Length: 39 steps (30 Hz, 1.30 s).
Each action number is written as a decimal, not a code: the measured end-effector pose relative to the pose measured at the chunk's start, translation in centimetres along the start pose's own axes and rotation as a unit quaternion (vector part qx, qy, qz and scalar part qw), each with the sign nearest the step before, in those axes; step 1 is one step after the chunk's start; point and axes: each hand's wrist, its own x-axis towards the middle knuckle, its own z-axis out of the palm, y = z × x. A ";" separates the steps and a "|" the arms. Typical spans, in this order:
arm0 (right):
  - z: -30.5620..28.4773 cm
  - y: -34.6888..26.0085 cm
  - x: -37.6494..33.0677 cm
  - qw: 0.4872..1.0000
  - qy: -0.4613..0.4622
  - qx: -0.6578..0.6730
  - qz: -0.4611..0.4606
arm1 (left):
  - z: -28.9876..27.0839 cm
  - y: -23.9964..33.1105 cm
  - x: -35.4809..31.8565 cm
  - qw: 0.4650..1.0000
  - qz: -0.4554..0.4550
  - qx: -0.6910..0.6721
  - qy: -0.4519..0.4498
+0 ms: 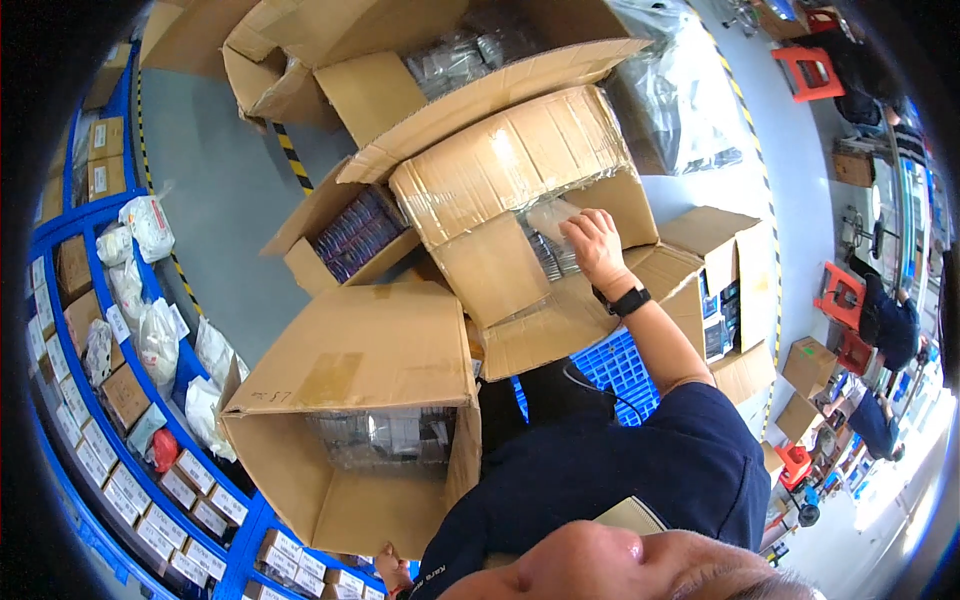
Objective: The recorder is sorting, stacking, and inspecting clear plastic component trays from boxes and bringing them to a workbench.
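Observation:
My right hand (598, 243), a dark watch (627, 298) on its wrist, reaches into an open cardboard box (500, 165). Its fingers close on a piece of translucent plastic packaging (550, 217). Below the plastic lie clear-wrapped items (556, 258), partly hidden by a flap. At the lower edge of the view, my left hand (392, 570) has its fingers curled at the bottom edge of a second cardboard box (350, 365); most of that hand is hidden. Inside this second box sit several clear plastic packs (395, 435).
A large open box (370, 95) with plastic-wrapped goods stands farther off. Small boxes fill a carton (360, 235) at left; another carton (740, 300) stands right. Blue shelving (90, 220) lines the left, a blue plastic crate (620, 370) lies below. People and red stools (810, 73) are far right.

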 end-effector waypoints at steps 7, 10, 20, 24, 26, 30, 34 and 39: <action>-9.1 -5.0 6.1 0.972 0.196 0.023 -0.130 | -4.1 -2.9 7.6 0.998 -0.014 -0.013 -0.053; -10.0 -6.5 6.2 0.958 0.218 0.020 -0.188 | -1.1 -3.4 6.0 0.999 0.002 -0.009 -0.047; -10.1 -12.4 7.8 0.913 0.306 0.128 -0.236 | 6.0 0.4 -0.8 0.999 0.041 0.010 0.008; -11.0 -13.6 8.3 0.916 0.305 0.130 -0.228 | 5.5 0.1 -1.1 0.998 0.056 0.034 0.015; -11.2 -13.4 8.9 0.917 0.309 0.119 -0.222 | 5.5 -0.2 -1.2 0.996 0.063 0.053 0.018; -11.5 -11.3 8.8 0.997 0.060 0.049 -0.022 | 4.9 0.0 -1.1 0.990 0.069 0.117 0.032; -8.7 -6.5 7.2 0.990 -0.105 -0.094 0.021 | 3.3 -1.3 1.2 0.996 0.068 0.050 0.017; -2.4 0.2 4.7 0.953 -0.224 -0.203 -0.001 | 4.0 -0.2 2.8 0.970 0.111 0.216 0.018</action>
